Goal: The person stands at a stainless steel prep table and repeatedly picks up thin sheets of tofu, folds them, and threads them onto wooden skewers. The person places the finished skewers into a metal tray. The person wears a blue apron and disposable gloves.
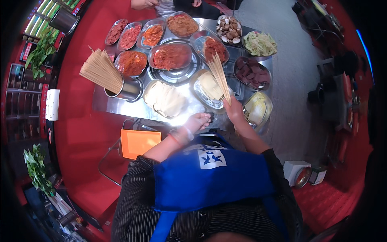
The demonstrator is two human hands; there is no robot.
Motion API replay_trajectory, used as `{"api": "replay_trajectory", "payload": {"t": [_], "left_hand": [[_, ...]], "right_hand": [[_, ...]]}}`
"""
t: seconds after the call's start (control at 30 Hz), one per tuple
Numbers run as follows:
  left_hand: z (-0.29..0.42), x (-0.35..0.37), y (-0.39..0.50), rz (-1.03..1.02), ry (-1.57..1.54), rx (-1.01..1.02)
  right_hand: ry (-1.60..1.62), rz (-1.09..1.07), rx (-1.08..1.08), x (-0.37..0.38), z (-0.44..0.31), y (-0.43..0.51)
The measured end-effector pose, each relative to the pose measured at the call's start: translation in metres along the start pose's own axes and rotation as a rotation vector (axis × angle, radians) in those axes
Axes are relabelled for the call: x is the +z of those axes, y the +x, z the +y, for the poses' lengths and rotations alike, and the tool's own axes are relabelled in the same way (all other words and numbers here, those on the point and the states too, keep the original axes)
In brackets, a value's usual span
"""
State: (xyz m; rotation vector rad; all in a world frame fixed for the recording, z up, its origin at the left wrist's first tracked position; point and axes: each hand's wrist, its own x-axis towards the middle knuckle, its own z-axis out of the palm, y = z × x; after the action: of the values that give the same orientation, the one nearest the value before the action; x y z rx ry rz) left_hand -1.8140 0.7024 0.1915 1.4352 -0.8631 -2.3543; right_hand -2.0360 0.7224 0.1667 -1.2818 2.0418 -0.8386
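My right hand grips a bundle of bamboo skewers near its lower end. The bundle slants up and left over a metal tray of pale yellow square sheets, perhaps tofu skin. Close to the table's front edge, my left hand has its fingers curled together, and nothing shows in them. Left of that tray lies another tray of thin whitish slices. A metal canister tilts in view with many more skewers standing in it.
On the steel table, trays hold red marinated meat, cut mushrooms, shredded cabbage, dark red slabs and yellowish leaves. An orange bin is below my left arm. Another person's hand shows across the table.
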Motion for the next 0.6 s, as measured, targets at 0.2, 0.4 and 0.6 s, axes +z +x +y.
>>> {"api": "replay_trajectory", "payload": {"t": [0.2, 0.4, 0.6], "left_hand": [[-0.016, -0.071, -0.038, 0.258, -0.091, 0.142], [0.024, -0.091, -0.043, 0.689, 0.863, 0.525], [0.049, -0.085, -0.004, 0.523, 1.836, 0.519]], "right_hand": [[0.063, -0.087, 0.195, 0.017, 0.023, 0.035], [0.024, 0.228, 0.027, -0.025, 0.017, 0.012], [0.332, 0.116, 0.049, -0.072, -0.049, -0.074]]}}
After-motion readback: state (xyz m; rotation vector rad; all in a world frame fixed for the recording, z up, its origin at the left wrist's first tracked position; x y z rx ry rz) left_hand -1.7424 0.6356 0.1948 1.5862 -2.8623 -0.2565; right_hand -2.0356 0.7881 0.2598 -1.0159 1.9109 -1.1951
